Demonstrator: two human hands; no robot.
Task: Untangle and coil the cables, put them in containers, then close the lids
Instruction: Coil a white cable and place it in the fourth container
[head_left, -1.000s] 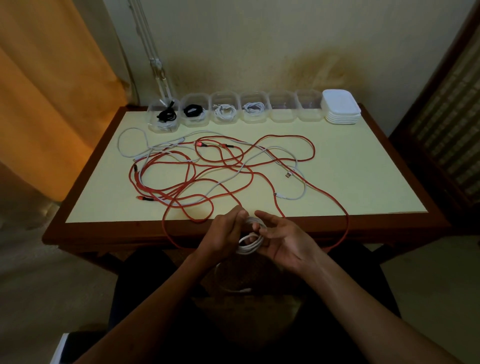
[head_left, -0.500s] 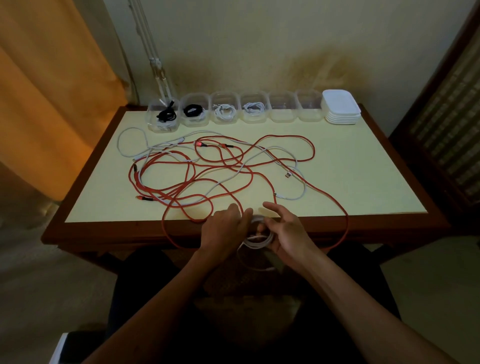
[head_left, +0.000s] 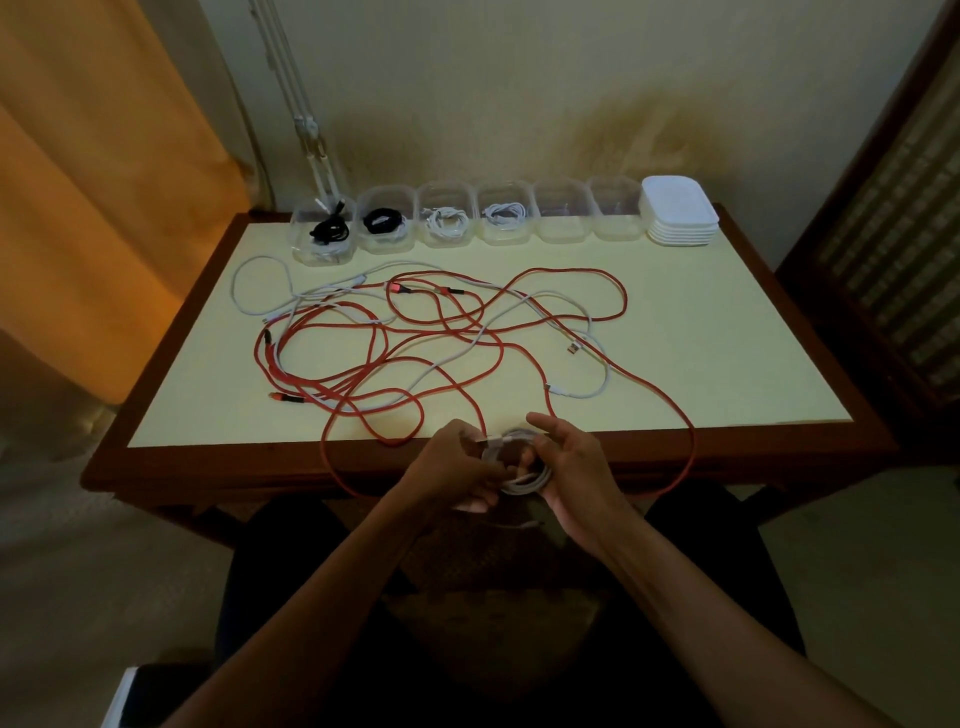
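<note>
Fingers of left hand & right hand are curling round a small white cable coil at table's near edge, finishing coiling; next it's probably needing an empty container.

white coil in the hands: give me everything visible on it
The white cable coil is a thin, smooth-looking white cord wound into several loose round loops, held just in front of the table's near edge. The left hand grips its left side; the right hand cups its right side, fingers through the loops. One end with a small connector lies across the top of the coil. A short tail seems to hang below, too dim to confirm.
</note>
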